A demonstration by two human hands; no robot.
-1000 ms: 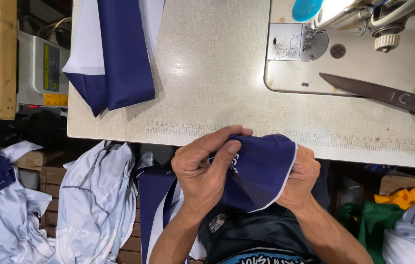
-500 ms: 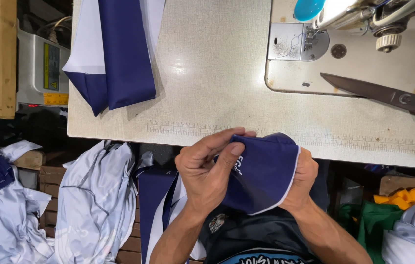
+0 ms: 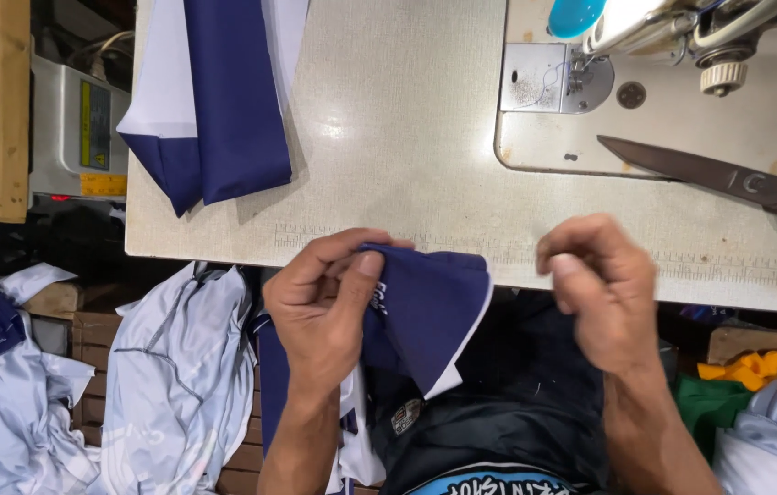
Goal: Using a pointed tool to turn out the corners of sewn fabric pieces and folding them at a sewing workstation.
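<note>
One hand grips: left hand (image 3: 320,307) pinches navy cloth piece (image 3: 425,307) at table (image 3: 388,137) edge, 6 o'clock | right hand (image 3: 599,289) apart, fingers curled, empty | risk: single pinch, cloth may slip; shears (image 3: 727,179) at 3 o'clock may snag.

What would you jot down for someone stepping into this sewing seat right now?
Left hand: pinches the folded navy fabric piece with white edge at the near edge of the sewing table.
Right hand: off the fabric, fingers curled, holding nothing that shows.
Sewing machine at the far right, large shears beside it, another navy and white piece at the far left.
Done: piece folded in hand.
Left: it is not yet under the needle.
</note>
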